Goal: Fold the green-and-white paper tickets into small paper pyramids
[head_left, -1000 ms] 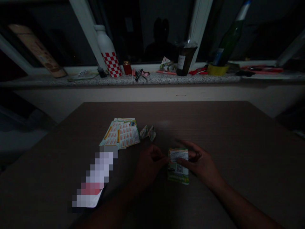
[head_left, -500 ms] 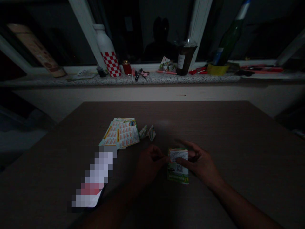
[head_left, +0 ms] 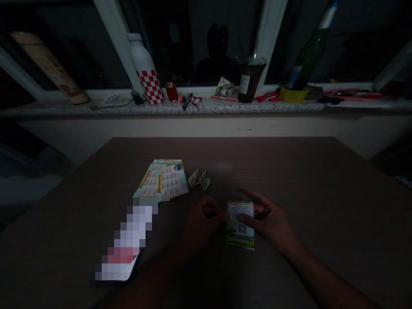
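A small printed paper card point(head_left: 242, 236) with a green lower band and a square code is held over the table between my two hands. My left hand point(head_left: 202, 221) pinches its left edge between thumb and forefinger. From the right, my right hand point(head_left: 273, 223) grips the card with the thumb on its front face and fingers behind, the forefinger stretched out past the top. Beyond my left hand stands a folded paper piece point(head_left: 199, 179) with two points. To its left lies a fanned stack of printed cards point(head_left: 165, 180).
A phone with a blurred screen point(head_left: 128, 240) lies at left on the brown table point(head_left: 273, 163). Along the granite windowsill point(head_left: 206, 105) stand a checkered bottle point(head_left: 146, 71), a red-lidded jar point(head_left: 171, 91), a dark cup point(head_left: 249, 83), a green bottle point(head_left: 310, 53) and several small items.
Almost nothing differs. Both hands hold the card in the same place, with only a very slight shift of the view.
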`<action>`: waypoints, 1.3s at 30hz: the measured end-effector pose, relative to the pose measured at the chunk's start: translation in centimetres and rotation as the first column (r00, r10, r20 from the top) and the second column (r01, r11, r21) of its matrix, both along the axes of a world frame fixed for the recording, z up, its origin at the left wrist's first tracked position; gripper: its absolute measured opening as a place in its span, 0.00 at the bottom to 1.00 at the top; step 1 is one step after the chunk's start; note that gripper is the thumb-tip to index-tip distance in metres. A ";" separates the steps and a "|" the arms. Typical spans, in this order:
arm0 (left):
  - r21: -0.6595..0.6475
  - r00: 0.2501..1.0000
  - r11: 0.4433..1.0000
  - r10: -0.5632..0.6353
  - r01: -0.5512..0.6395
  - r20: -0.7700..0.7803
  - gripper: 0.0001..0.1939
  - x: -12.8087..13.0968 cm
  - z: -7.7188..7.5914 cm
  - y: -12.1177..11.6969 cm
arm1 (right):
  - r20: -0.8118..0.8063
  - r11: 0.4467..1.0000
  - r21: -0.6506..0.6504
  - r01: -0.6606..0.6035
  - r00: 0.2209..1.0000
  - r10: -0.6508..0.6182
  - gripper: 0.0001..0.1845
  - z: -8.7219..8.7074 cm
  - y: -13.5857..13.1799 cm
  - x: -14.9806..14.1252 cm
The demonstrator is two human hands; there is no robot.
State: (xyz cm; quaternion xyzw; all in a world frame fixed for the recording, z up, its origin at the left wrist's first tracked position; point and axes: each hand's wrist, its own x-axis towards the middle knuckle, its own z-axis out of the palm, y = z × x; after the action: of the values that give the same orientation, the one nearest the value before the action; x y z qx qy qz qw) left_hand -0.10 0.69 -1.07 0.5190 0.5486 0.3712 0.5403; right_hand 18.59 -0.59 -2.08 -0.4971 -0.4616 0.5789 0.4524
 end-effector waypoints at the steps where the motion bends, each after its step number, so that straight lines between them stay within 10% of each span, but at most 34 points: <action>1: -0.001 1.000 1.000 -0.003 0.003 -0.001 0.12 0.0 0.1 0.0 | -0.001 1.000 -0.002 0.003 1.000 -0.003 0.39 0.0 0.0 0.0; 39: 0.103 0.998 0.995 -0.008 0.015 -0.063 0.11 -0.3 0.0 0.1 | 0.072 0.999 -0.042 0.016 0.997 -0.013 0.43 0.2 0.3 0.8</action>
State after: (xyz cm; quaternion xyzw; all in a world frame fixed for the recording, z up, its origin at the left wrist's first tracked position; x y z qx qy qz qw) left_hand -0.37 0.78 -1.06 0.5608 0.5423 0.3797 0.4973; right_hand 19.43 -0.26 -1.87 -0.5304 -0.4617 0.5669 0.4291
